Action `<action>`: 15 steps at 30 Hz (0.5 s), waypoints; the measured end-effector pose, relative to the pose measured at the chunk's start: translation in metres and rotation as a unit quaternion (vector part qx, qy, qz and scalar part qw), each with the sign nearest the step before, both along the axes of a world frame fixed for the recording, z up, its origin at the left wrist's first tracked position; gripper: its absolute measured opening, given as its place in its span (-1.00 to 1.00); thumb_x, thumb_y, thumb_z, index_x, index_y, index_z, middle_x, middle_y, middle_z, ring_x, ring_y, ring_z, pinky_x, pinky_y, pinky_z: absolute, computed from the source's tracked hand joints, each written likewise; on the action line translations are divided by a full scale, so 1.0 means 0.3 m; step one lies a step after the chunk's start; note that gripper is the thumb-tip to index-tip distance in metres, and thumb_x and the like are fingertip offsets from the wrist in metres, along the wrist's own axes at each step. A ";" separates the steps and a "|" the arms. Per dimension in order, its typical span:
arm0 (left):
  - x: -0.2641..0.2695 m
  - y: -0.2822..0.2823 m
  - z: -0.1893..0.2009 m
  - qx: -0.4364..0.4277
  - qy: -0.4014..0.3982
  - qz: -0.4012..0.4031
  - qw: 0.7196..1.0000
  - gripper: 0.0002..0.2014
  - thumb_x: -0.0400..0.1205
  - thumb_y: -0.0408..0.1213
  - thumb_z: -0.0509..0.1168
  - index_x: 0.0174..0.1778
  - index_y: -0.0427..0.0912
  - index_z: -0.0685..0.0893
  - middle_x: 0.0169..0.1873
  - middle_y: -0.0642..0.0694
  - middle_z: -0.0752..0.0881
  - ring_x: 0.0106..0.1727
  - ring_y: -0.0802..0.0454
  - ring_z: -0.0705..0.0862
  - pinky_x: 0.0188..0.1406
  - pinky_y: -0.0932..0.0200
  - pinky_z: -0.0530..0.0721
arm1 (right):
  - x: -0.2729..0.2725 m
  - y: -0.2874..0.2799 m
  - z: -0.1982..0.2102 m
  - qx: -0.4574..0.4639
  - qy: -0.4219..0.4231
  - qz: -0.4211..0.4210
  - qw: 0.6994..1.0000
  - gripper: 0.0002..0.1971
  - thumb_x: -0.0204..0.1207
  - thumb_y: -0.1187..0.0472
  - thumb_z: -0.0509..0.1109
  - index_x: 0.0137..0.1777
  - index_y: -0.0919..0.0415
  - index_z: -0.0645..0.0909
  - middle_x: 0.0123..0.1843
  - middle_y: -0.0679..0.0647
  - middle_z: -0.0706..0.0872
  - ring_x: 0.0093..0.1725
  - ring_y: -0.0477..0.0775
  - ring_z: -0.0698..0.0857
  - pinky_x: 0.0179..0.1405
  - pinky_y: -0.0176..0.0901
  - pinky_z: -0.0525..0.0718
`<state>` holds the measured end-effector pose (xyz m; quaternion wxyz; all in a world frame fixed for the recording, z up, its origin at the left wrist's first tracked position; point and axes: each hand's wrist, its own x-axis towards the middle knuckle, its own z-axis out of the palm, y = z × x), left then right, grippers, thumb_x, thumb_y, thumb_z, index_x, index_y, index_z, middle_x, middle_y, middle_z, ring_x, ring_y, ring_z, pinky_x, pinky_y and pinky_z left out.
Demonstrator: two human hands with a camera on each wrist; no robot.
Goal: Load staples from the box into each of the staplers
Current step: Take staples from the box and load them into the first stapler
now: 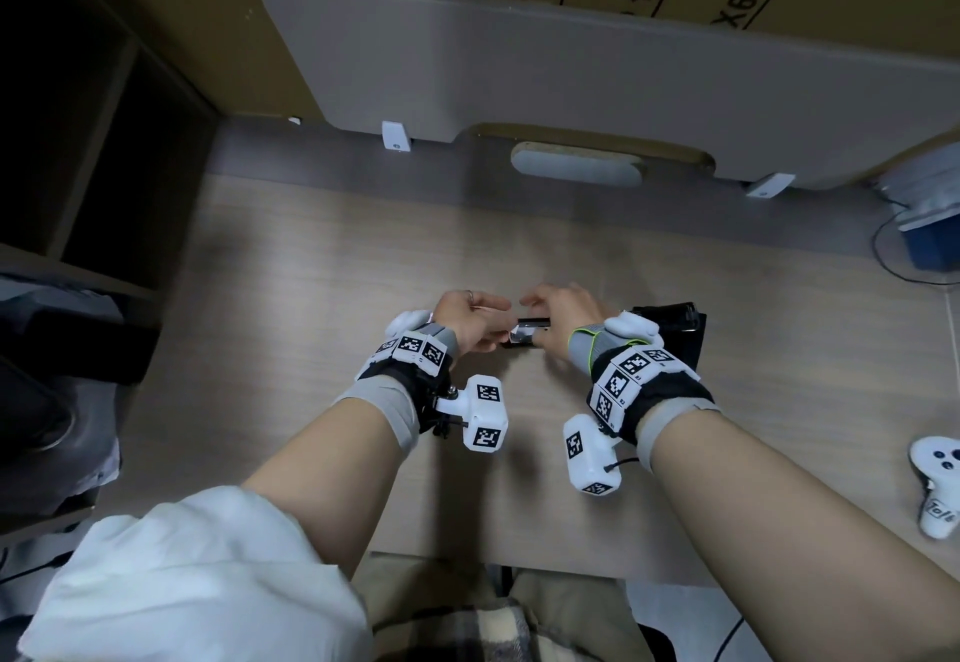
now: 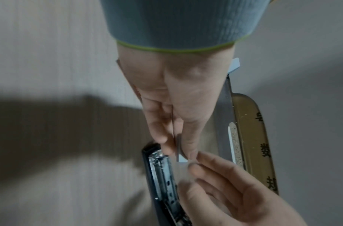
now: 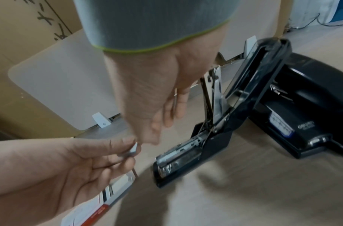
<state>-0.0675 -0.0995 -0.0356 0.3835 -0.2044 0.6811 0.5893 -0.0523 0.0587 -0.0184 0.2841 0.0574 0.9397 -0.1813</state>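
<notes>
Your left hand [image 3: 73,165] pinches a strip of staples [image 3: 132,150] at its fingertips, just above the staple box [image 3: 101,203] lying on the desk [image 1: 311,272]. Your right hand [image 3: 147,91] meets that strip with fingers closing on it; whether it grips yet, you cannot tell. Beside it the open stapler [image 3: 188,154] shows a bare channel, so loading has not happened. Further right, the big black stapler [image 3: 306,110] sits closed, apparently still to do.
</notes>
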 end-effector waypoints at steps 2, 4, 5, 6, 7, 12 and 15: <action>-0.020 0.010 0.030 -0.002 0.015 -0.001 1.000 -0.67 0.45 -0.33 0.59 0.10 -0.33 0.75 -0.29 -0.15 0.82 -0.40 0.08 0.77 -0.44 0.27 0.66 | -0.005 0.008 0.049 -0.044 0.001 0.004 0.999 -0.59 0.40 0.10 0.56 0.25 0.03 0.64 0.14 0.04 0.77 0.19 0.14 0.69 0.10 -0.13 0.62; -0.039 0.031 0.053 0.010 0.023 0.012 1.000 -0.68 0.47 -0.39 0.57 0.10 -0.44 0.74 -0.32 -0.18 0.79 -0.47 0.10 0.74 -0.47 0.31 0.66 | -0.010 0.016 0.090 -0.062 0.005 -0.013 0.998 -0.58 0.34 0.02 0.60 0.19 -0.02 0.64 0.07 -0.02 0.77 0.10 0.09 0.71 0.02 -0.11 0.66; -0.045 0.042 0.062 0.016 0.025 0.016 0.999 -0.69 0.48 -0.42 0.55 0.08 -0.47 0.73 -0.33 -0.20 0.77 -0.51 0.13 0.72 -0.48 0.33 0.68 | -0.013 0.021 0.097 -0.058 0.007 -0.030 0.998 -0.58 0.32 -0.03 0.61 0.16 -0.05 0.63 0.03 -0.06 0.77 0.07 0.05 0.71 -0.01 -0.11 0.66; -0.050 0.053 0.068 0.018 0.027 0.015 0.999 -0.71 0.49 -0.42 0.55 0.07 -0.46 0.73 -0.34 -0.22 0.76 -0.55 0.15 0.72 -0.47 0.34 0.70 | -0.014 0.026 0.108 -0.050 0.013 -0.044 0.998 -0.60 0.32 -0.08 0.61 0.12 -0.08 0.63 0.01 -0.10 0.76 0.05 0.02 0.70 -0.03 -0.11 0.65; -0.053 0.064 0.074 0.017 0.029 0.009 0.999 -0.73 0.50 -0.40 0.54 0.06 -0.45 0.73 -0.34 -0.23 0.76 -0.55 0.15 0.72 -0.45 0.34 0.72 | -0.011 0.036 0.114 -0.032 0.022 -0.050 0.998 -0.64 0.33 -0.12 0.59 0.09 -0.10 0.64 0.01 -0.13 0.76 0.04 0.01 0.69 -0.06 -0.12 0.64; -0.047 0.094 0.053 0.032 0.020 -0.012 0.999 -0.81 0.59 -0.39 0.45 0.05 -0.41 0.72 -0.25 -0.29 0.80 -0.46 0.09 0.77 -0.43 0.29 0.74 | -0.001 0.098 0.142 0.052 0.078 0.014 0.996 -0.72 0.52 -0.16 0.42 0.19 -0.16 0.69 0.11 -0.07 0.75 0.22 0.05 0.63 0.17 -0.11 0.48; -0.037 0.091 0.043 0.050 0.021 -0.005 0.999 -0.89 0.59 -0.45 0.44 -0.02 -0.41 0.74 -0.28 -0.29 0.80 -0.46 0.07 0.75 -0.37 0.28 0.78 | -0.006 0.113 0.131 0.082 0.081 0.072 0.991 -0.70 0.57 -0.18 0.34 0.27 -0.24 0.66 0.16 -0.06 0.76 0.31 0.05 0.57 0.33 -0.05 0.35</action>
